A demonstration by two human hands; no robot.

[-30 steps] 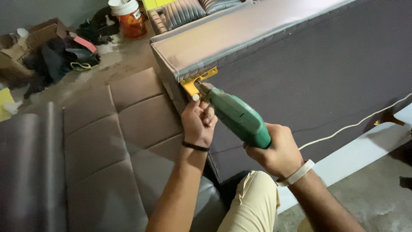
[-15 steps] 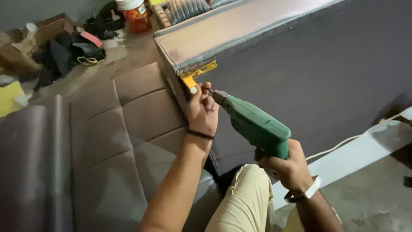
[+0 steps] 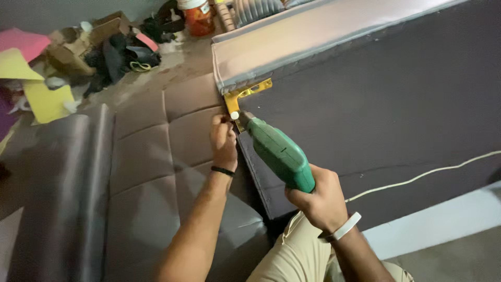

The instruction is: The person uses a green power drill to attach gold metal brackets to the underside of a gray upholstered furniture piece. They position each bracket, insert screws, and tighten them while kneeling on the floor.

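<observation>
My right hand grips the handle of a green electric drill, whose tip points up-left at a gold-coloured metal corner bracket. The bracket sits on the corner of an upturned sofa frame covered in dark fabric. My left hand rests against that corner just below the bracket, fingers pinched at the drill's tip beside a small white piece. A black band circles my left wrist and a white band my right.
A grey-brown quilted sofa cushion lies to the left on the floor. The drill's white cord runs across the dark fabric. Cardboard boxes, bags and coloured paper sheets clutter the far left. An orange tub stands at the back.
The drill has swung back up to the bracket after dipping away, and my left hand has slid slightly lower on the corner. The camera has shifted right.
</observation>
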